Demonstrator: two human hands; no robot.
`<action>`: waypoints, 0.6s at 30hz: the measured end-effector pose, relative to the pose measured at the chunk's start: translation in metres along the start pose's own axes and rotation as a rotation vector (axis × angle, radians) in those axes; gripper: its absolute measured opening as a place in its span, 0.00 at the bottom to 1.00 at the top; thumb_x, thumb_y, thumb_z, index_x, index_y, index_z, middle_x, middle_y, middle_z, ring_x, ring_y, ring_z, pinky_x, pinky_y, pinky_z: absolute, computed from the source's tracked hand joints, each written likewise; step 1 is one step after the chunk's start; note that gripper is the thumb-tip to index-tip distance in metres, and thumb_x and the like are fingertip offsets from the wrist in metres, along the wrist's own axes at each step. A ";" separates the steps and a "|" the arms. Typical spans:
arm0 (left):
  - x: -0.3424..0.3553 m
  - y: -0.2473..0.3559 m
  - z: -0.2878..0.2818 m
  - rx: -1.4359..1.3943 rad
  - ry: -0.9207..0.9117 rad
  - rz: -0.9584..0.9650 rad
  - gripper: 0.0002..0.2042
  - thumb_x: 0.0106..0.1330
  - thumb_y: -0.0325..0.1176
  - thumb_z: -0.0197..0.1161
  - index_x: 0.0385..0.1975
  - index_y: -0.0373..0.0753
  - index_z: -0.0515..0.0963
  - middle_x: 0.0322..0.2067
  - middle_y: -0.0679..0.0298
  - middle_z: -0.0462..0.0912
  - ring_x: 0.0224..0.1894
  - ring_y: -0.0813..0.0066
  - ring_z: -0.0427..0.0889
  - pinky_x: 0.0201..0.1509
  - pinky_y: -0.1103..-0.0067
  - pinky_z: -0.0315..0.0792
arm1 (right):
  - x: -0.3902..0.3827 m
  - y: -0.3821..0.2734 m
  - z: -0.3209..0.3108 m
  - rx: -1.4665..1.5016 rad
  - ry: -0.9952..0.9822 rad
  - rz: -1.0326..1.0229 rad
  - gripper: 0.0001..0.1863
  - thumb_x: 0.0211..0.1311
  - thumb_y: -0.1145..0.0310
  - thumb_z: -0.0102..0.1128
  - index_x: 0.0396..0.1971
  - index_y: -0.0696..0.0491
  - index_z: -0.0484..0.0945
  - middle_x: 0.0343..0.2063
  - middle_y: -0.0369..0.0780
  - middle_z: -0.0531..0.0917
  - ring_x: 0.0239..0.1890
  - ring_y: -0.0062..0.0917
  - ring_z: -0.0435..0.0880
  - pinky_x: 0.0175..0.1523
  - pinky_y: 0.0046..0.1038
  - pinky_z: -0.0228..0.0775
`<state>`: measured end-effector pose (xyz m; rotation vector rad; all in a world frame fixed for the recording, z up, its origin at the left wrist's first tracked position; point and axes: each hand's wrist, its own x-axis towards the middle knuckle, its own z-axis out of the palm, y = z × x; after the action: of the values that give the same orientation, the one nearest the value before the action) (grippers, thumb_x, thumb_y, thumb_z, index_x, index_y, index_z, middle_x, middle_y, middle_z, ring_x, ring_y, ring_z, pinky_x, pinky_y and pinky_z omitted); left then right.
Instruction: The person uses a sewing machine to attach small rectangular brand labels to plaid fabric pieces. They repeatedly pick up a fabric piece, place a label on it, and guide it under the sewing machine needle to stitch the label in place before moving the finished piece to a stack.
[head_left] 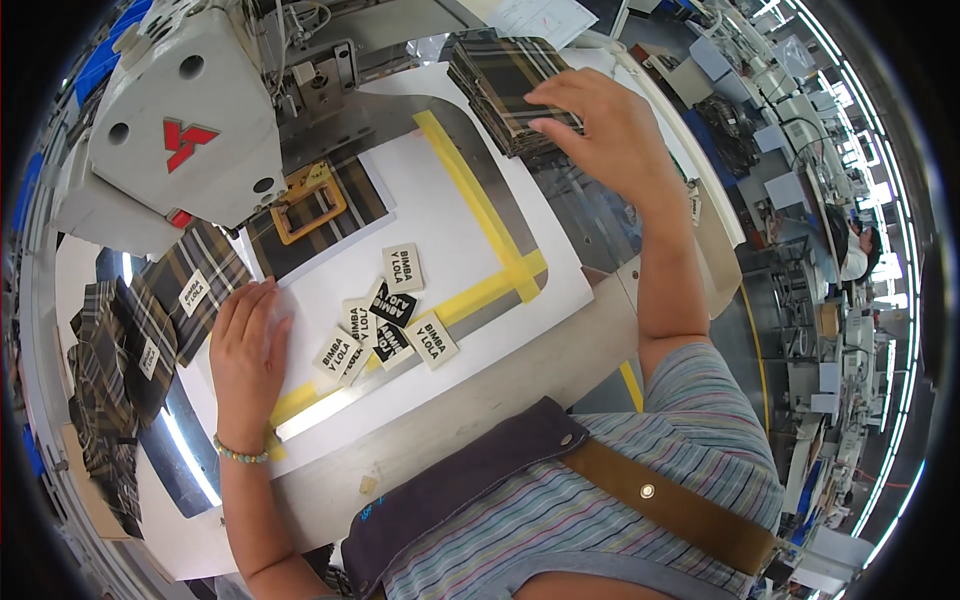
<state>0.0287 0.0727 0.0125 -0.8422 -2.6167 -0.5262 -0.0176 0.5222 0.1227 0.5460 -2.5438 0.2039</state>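
Observation:
My left hand (247, 350) rests open at the left edge of the white template board (440, 200), its fingertips beside a plaid fabric piece (360, 190) in the template. My right hand (600, 135) is open, thumb and fingers apart, at a stack of plaid pieces (495, 70) at the upper right; whether it touches them I cannot tell. An orange rectangular clamp (328, 192) sits on the central piece, beside the sewing machine head (170, 110). Several white and black labels (403, 266) lie scattered on the board. Left of my left hand, labelled plaid pieces (210, 260) are heaped.
Yellow tape (465, 185) borders the board along a metal plate. A paper sheet (540, 15) lies behind the stack. The worktable edge (420, 420) runs before me. At the far right, a co-worker (858, 250) is among rows of machines beside a floor aisle (750, 330).

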 end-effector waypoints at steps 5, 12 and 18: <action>-0.001 0.000 -0.002 -0.018 -0.002 0.000 0.16 0.66 0.23 0.71 0.53 0.31 0.83 0.55 0.55 0.87 0.60 0.52 0.83 0.65 0.63 0.78 | -0.018 -0.011 0.017 0.121 -0.116 0.038 0.09 0.66 0.63 0.71 0.40 0.50 0.90 0.40 0.37 0.90 0.44 0.37 0.88 0.49 0.38 0.81; -0.002 -0.001 -0.001 -0.011 0.042 0.021 0.14 0.65 0.22 0.72 0.51 0.34 0.83 0.58 0.58 0.87 0.60 0.53 0.84 0.65 0.64 0.79 | -0.028 -0.085 0.064 0.444 -0.311 -0.256 0.11 0.67 0.61 0.71 0.40 0.52 0.91 0.40 0.36 0.89 0.46 0.33 0.87 0.49 0.35 0.81; -0.003 0.000 -0.003 -0.026 0.075 0.024 0.15 0.66 0.21 0.71 0.51 0.35 0.84 0.58 0.59 0.87 0.59 0.54 0.85 0.64 0.66 0.79 | -0.029 -0.111 0.077 0.337 -0.379 -0.384 0.09 0.64 0.62 0.74 0.37 0.51 0.90 0.38 0.34 0.87 0.45 0.30 0.86 0.45 0.33 0.79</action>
<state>0.0313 0.0701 0.0142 -0.8446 -2.5343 -0.5752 0.0155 0.4123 0.0458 1.2965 -2.7071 0.4259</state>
